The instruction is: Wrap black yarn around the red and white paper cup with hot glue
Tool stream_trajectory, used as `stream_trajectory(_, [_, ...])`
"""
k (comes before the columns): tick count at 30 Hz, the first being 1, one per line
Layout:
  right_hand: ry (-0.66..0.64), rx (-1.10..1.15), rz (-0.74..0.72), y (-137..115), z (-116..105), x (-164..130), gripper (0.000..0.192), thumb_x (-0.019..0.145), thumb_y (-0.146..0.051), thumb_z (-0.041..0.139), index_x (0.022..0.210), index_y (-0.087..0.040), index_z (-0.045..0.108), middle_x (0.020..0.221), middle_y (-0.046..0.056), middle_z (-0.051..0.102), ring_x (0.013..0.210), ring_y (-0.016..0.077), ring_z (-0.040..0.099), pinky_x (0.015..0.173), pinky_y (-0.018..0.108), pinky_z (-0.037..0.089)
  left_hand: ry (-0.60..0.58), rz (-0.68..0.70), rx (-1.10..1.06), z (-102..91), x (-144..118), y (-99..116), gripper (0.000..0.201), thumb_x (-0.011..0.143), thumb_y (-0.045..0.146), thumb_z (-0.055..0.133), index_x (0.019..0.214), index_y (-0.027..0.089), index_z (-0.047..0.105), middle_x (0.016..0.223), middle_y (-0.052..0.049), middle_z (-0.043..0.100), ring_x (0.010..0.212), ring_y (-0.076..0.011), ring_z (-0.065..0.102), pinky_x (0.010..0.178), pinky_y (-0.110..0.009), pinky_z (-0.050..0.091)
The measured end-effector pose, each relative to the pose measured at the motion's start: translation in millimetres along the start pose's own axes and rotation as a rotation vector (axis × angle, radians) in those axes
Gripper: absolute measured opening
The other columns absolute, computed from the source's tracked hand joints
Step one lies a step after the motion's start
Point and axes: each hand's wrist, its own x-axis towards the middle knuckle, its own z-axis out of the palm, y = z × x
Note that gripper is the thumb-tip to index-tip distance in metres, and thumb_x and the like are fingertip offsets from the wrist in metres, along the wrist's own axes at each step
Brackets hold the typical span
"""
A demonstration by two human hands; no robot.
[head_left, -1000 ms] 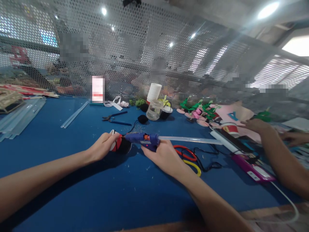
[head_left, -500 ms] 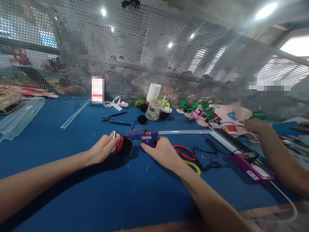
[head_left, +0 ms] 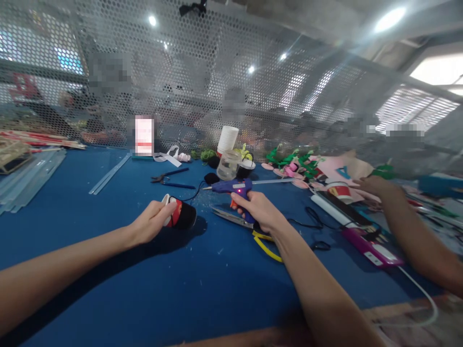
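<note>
Head view first: we see the right hand [head_left: 258, 210] wrapped around the handle of a blue glue gun [head_left: 234, 187], its nozzle pointing left, lifted above the blue table [head_left: 108, 241]. Left of the gun, the left hand [head_left: 152, 222] grips a small red, white and black cup [head_left: 180, 215] lying on its side. Scissors [head_left: 231, 218] lie just below the gun; behind it stand a clear jar [head_left: 227, 165] and pliers [head_left: 170, 177]. Right of the gun, another person's hand [head_left: 374, 185] rests among craft pieces.
</note>
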Motion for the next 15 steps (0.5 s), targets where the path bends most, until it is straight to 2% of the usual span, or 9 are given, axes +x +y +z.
stream_trajectory(7, [0.039, -0.113, 0.124, 16.7, -7.6, 16.0, 0.031, 0.068, -0.038, 0.054, 0.052, -0.013, 0.046, 0.043, -0.001, 0.047, 0.034, 0.0070, 0.043, 0.036, 0.021, 0.037, 0.005, -0.018, -0.021, -0.2, -0.5, 0.4, 0.040, 0.076, 0.044, 0.026, 0.045, 0.019, 0.025, 0.043, 0.005, 0.024, 0.043, -0.0080, 0.023, 0.042, -0.022, 0.021])
stream_trajectory(11, [0.053, -0.130, 0.117, 21.0, -9.2, 21.0, 0.034, 0.070, -0.040, 0.051, 0.049, -0.015, 0.043, 0.041, -0.002, 0.045, 0.035, 0.0060, 0.043, 0.039, 0.019, 0.037, -0.006, -0.032, -0.042, -0.7, -1.0, 0.5, 0.040, 0.076, 0.044, 0.027, 0.045, 0.018, 0.027, 0.043, 0.005, 0.025, 0.043, -0.0081, 0.025, 0.041, -0.021, 0.021])
stream_trajectory(15, [0.065, -0.209, 0.102, 28.6, -9.4, 27.0, 0.038, 0.067, -0.048, 0.050, 0.049, -0.014, 0.047, 0.044, 0.001, 0.050, 0.036, 0.0078, 0.045, 0.039, 0.021, 0.037, -0.005, -0.028, -0.040, -0.5, -1.0, 2.2, 0.039, 0.076, 0.042, 0.026, 0.045, 0.018, 0.026, 0.044, 0.005, 0.025, 0.043, -0.0079, 0.024, 0.042, -0.022, 0.021])
